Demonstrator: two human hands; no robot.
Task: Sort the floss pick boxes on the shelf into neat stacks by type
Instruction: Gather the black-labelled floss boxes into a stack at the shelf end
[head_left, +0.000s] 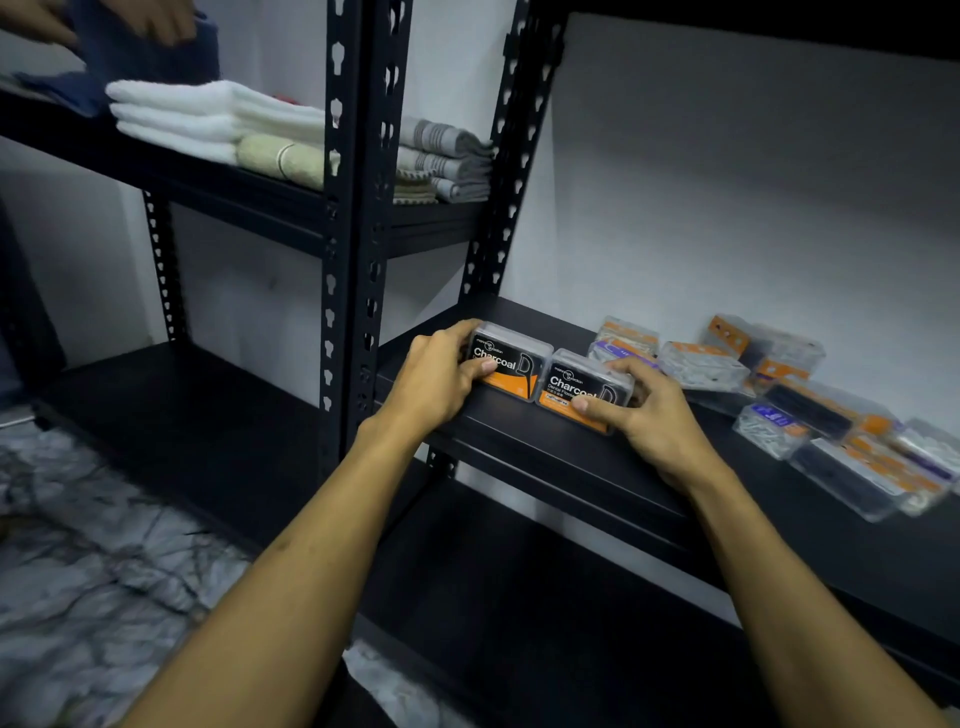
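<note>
Two clear boxes with black and orange "Charcoal" labels stand side by side at the left end of the black shelf (524, 447). My left hand (441, 374) grips the left charcoal box (511, 361), thumb on its front and fingers over its top. My right hand (644, 410) holds the right charcoal box (582, 387) the same way. To the right lies a loose heap of floss pick boxes (810, 410): clear ones with orange labels, some with purple labels, some dark.
Black slotted uprights (358, 249) stand just left of the boxes. Folded white, beige and grey towels (218, 122) lie on the upper shelf, where another person's hands (156, 21) touch a blue cloth. A lower shelf and a marbled floor (104, 545) lie below.
</note>
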